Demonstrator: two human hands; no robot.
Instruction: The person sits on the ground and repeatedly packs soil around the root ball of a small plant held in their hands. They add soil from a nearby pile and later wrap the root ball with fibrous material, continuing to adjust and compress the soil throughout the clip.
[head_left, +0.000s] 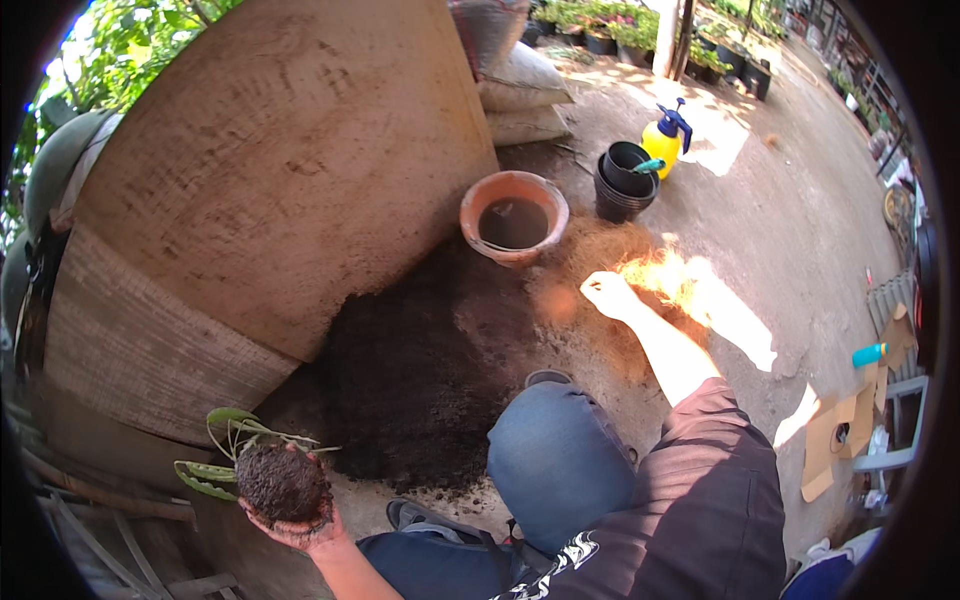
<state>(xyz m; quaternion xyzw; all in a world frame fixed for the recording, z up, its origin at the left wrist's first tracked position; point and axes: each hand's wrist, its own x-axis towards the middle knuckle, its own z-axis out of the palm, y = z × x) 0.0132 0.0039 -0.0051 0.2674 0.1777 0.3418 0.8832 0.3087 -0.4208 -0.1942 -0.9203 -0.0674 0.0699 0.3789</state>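
Note:
My left hand holds a round, dark root ball of soil from below, at the lower left. Long green leaves of a potted-type plant stick out past the ball's far side. Over a heap of brown coir-like fibre reaches my right hand, its fingers curled. Strong sunlight washes that hand out, so whether anything is between the fingers is unclear. A small blurred orange clump shows just left of it. Dark loose soil spreads over the floor between my hands.
A terracotta pot with dark contents stands beyond the soil. Near it are stacked black plastic pots and a yellow pump sprayer. A large upright board borders the left; filled sacks lie behind. Cardboard lies at right.

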